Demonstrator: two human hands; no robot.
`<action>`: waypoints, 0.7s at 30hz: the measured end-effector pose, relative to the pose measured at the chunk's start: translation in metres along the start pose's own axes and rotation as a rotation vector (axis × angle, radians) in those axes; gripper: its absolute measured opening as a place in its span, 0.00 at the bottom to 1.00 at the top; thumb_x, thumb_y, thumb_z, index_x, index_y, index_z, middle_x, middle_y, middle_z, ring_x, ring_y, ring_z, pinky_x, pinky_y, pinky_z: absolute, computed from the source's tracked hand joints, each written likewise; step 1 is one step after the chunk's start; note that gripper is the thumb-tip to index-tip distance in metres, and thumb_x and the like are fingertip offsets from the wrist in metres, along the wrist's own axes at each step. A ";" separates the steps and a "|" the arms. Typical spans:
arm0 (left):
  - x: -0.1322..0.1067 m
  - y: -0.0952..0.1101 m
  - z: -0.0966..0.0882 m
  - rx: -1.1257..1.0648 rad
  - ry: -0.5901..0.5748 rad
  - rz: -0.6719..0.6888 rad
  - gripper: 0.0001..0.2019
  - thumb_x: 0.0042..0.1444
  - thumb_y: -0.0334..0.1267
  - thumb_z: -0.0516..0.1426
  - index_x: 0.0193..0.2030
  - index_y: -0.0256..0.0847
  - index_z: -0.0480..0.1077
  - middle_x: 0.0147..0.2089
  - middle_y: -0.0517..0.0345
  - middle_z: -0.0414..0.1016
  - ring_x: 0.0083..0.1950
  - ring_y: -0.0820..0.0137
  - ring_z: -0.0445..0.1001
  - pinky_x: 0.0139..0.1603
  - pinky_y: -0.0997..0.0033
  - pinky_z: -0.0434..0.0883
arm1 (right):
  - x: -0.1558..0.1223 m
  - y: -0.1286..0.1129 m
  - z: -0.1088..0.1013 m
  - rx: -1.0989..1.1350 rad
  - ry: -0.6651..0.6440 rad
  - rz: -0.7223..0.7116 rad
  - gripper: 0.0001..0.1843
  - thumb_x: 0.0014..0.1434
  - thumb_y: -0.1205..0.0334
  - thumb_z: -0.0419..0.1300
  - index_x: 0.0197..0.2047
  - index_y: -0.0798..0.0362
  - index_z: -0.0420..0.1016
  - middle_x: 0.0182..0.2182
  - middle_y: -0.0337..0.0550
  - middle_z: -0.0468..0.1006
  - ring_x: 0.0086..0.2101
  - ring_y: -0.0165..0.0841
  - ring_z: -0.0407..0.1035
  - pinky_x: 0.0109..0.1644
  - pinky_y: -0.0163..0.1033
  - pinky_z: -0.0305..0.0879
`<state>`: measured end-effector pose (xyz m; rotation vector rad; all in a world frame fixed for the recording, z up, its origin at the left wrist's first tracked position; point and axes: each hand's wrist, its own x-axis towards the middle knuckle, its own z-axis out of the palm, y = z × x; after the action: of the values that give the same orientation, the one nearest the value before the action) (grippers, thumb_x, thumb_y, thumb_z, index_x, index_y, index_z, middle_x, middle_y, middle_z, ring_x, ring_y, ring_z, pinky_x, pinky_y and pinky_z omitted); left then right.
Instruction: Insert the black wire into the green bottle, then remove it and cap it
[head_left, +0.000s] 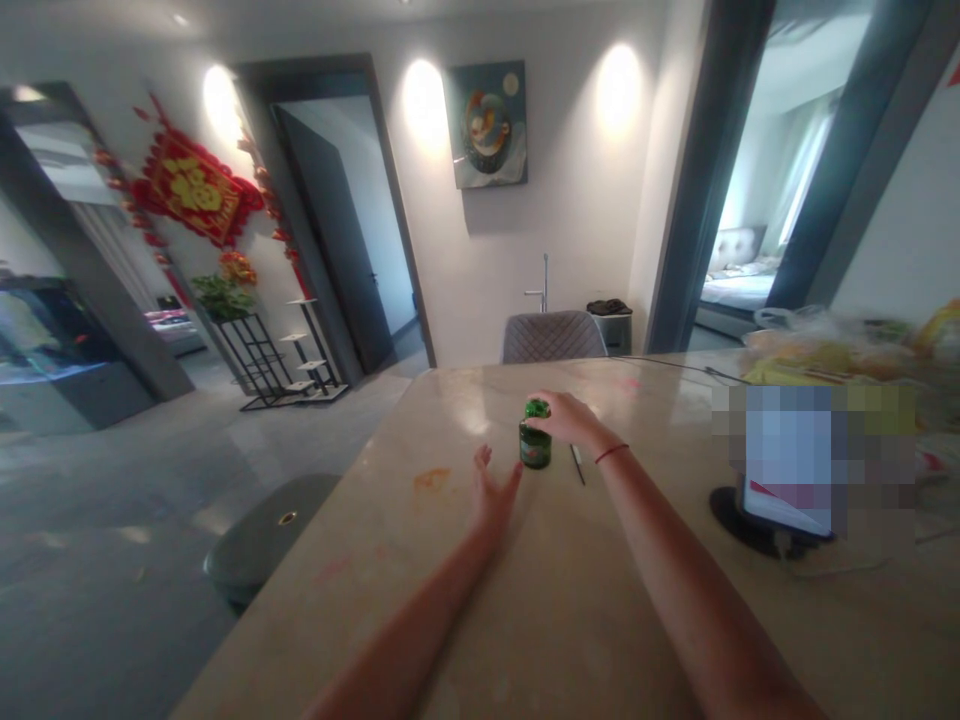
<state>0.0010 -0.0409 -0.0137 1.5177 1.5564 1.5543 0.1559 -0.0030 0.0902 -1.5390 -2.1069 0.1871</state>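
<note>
A small dark green jar (pixel 535 447) with a green lid stands upright on the beige table (pixel 525 620). My right hand (pixel 568 416) is closed over the jar's lid from above; a red string circles that wrist. My left hand (pixel 491 493) lies just left of the jar, fingers stretched and thumb spread toward the jar's base, holding nothing. A thin dark stick-like item (pixel 577 464) lies on the table right of the jar.
An orange stain (pixel 431 479) marks the table left of my hands. A stand with a screen (pixel 772 510) and bags of food (pixel 832 350) fill the right side. A grey chair (pixel 553 336) stands at the far end, a round stool (pixel 264 540) at the left edge.
</note>
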 end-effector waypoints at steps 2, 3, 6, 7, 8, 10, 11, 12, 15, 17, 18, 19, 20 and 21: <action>-0.002 0.003 0.000 0.006 -0.012 0.046 0.30 0.44 0.44 0.59 0.53 0.36 0.55 0.55 0.41 0.62 0.58 0.60 0.61 0.59 0.58 0.57 | -0.005 -0.005 -0.008 -0.036 -0.020 -0.020 0.20 0.49 0.54 0.59 0.46 0.50 0.70 0.41 0.45 0.76 0.40 0.37 0.70 0.41 0.36 0.62; -0.004 0.004 -0.001 0.010 -0.021 0.073 0.30 0.44 0.44 0.59 0.53 0.36 0.55 0.55 0.42 0.62 0.58 0.61 0.61 0.59 0.58 0.57 | -0.008 -0.008 -0.012 -0.049 -0.030 -0.034 0.20 0.49 0.53 0.60 0.45 0.50 0.71 0.41 0.45 0.76 0.40 0.37 0.70 0.40 0.36 0.62; -0.009 0.008 -0.002 0.012 -0.059 0.142 0.31 0.43 0.44 0.60 0.53 0.38 0.56 0.55 0.45 0.62 0.58 0.61 0.60 0.59 0.57 0.57 | -0.014 -0.019 -0.020 -0.049 -0.057 -0.059 0.20 0.47 0.52 0.61 0.42 0.53 0.72 0.39 0.47 0.77 0.38 0.37 0.70 0.38 0.35 0.60; -0.010 0.009 -0.002 0.009 -0.077 0.155 0.31 0.43 0.44 0.60 0.53 0.39 0.56 0.55 0.46 0.63 0.58 0.61 0.61 0.59 0.57 0.57 | -0.015 -0.023 -0.021 -0.039 -0.068 -0.063 0.20 0.46 0.51 0.61 0.41 0.54 0.72 0.37 0.48 0.77 0.37 0.37 0.70 0.37 0.34 0.60; -0.011 0.010 -0.003 0.007 -0.092 0.163 0.31 0.42 0.44 0.60 0.53 0.40 0.56 0.55 0.47 0.63 0.58 0.61 0.61 0.58 0.57 0.57 | -0.017 -0.028 -0.021 -0.029 -0.078 -0.069 0.20 0.46 0.51 0.62 0.39 0.54 0.72 0.36 0.48 0.77 0.36 0.36 0.70 0.36 0.34 0.59; -0.013 0.011 -0.003 0.006 -0.112 0.167 0.33 0.40 0.45 0.62 0.53 0.42 0.56 0.53 0.49 0.64 0.56 0.61 0.63 0.57 0.58 0.59 | -0.019 -0.037 -0.020 -0.019 -0.101 -0.089 0.20 0.45 0.49 0.62 0.36 0.56 0.73 0.34 0.48 0.77 0.34 0.36 0.70 0.34 0.33 0.58; -0.013 0.012 -0.004 0.008 -0.111 0.163 0.34 0.38 0.45 0.62 0.53 0.42 0.56 0.53 0.49 0.65 0.55 0.62 0.64 0.56 0.58 0.60 | -0.020 -0.042 -0.019 -0.022 -0.109 -0.100 0.20 0.45 0.48 0.61 0.35 0.56 0.73 0.32 0.49 0.77 0.33 0.35 0.70 0.32 0.33 0.58; -0.013 0.013 -0.004 0.010 -0.100 0.158 0.34 0.37 0.45 0.63 0.53 0.42 0.56 0.52 0.50 0.65 0.54 0.62 0.64 0.54 0.59 0.62 | -0.021 -0.046 -0.018 -0.028 -0.110 -0.108 0.20 0.45 0.48 0.61 0.34 0.57 0.73 0.31 0.49 0.77 0.32 0.35 0.70 0.31 0.33 0.57; -0.011 0.016 -0.005 -0.016 -0.036 0.134 0.35 0.34 0.44 0.64 0.51 0.41 0.58 0.48 0.51 0.67 0.50 0.63 0.67 0.50 0.62 0.65 | -0.024 -0.056 -0.016 -0.035 -0.090 -0.147 0.20 0.46 0.48 0.60 0.34 0.57 0.72 0.29 0.49 0.76 0.30 0.34 0.69 0.29 0.33 0.55; -0.011 0.019 -0.006 -0.059 -0.027 0.111 0.32 0.34 0.44 0.64 0.48 0.40 0.60 0.43 0.53 0.69 0.44 0.65 0.69 0.45 0.65 0.67 | -0.026 -0.060 -0.017 -0.018 -0.070 -0.183 0.19 0.46 0.49 0.61 0.34 0.57 0.71 0.28 0.47 0.76 0.29 0.33 0.68 0.29 0.33 0.54; -0.011 0.020 -0.007 -0.082 -0.038 0.097 0.30 0.34 0.45 0.64 0.46 0.40 0.61 0.40 0.55 0.70 0.41 0.67 0.70 0.42 0.67 0.68 | -0.027 -0.061 -0.018 -0.004 -0.063 -0.202 0.19 0.46 0.49 0.61 0.34 0.56 0.71 0.28 0.47 0.76 0.29 0.33 0.68 0.29 0.32 0.54; -0.011 0.022 -0.007 -0.103 -0.050 0.084 0.28 0.35 0.45 0.64 0.44 0.40 0.62 0.37 0.57 0.70 0.38 0.69 0.70 0.39 0.69 0.68 | -0.027 -0.062 -0.019 0.013 -0.055 -0.218 0.19 0.46 0.49 0.61 0.34 0.56 0.70 0.28 0.46 0.75 0.29 0.32 0.68 0.29 0.32 0.54; -0.011 0.024 -0.008 -0.121 -0.057 0.071 0.27 0.35 0.46 0.64 0.43 0.39 0.62 0.35 0.58 0.71 0.36 0.70 0.70 0.37 0.71 0.68 | -0.028 -0.062 -0.020 0.033 -0.048 -0.230 0.19 0.46 0.49 0.61 0.34 0.56 0.70 0.28 0.46 0.75 0.29 0.31 0.67 0.30 0.32 0.54; -0.011 0.026 -0.008 -0.135 -0.060 0.059 0.26 0.35 0.46 0.64 0.41 0.39 0.63 0.33 0.59 0.71 0.34 0.71 0.70 0.36 0.72 0.68 | -0.028 -0.062 -0.021 0.052 -0.041 -0.237 0.19 0.47 0.49 0.61 0.34 0.56 0.70 0.28 0.46 0.75 0.29 0.31 0.67 0.30 0.32 0.54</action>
<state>0.0061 -0.0608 0.0076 1.5331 1.3561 1.5971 0.1194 -0.0538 0.1239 -1.2534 -2.2762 0.1888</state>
